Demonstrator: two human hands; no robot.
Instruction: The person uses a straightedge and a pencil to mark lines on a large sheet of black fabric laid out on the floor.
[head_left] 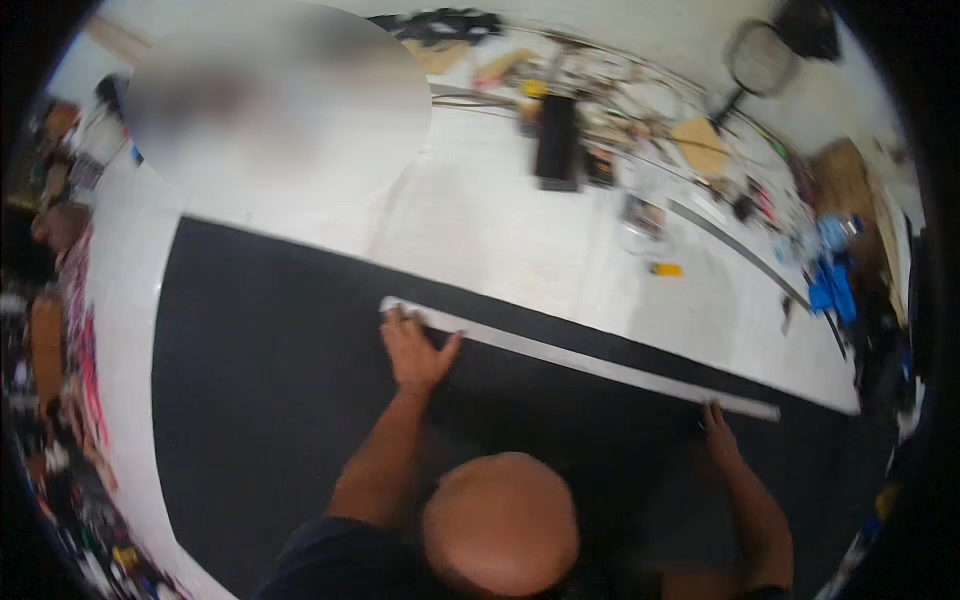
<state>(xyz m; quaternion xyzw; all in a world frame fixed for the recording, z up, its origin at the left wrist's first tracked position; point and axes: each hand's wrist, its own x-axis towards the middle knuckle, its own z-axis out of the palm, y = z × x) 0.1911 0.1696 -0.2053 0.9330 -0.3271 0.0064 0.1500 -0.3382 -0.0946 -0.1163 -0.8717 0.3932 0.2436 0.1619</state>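
Observation:
A long, pale straight ruler lies slantwise on a large black sheet of material, close to the sheet's far edge. My left hand rests at the ruler's left end, its thumb spread away from the fingers and the fingertips on the strip. Toward the right end, my right hand touches the ruler's near edge with outstretched fingers. That hand is partly in shade, and not all its fingers can be made out. Neither hand is wrapped around anything.
Beyond the sheet, the white tabletop carries a yellow lighter-like item, a dark upright box and a curved metal strip. Cluttered tools and scraps line the wall. A blue item sits at the right. Piled goods stand left.

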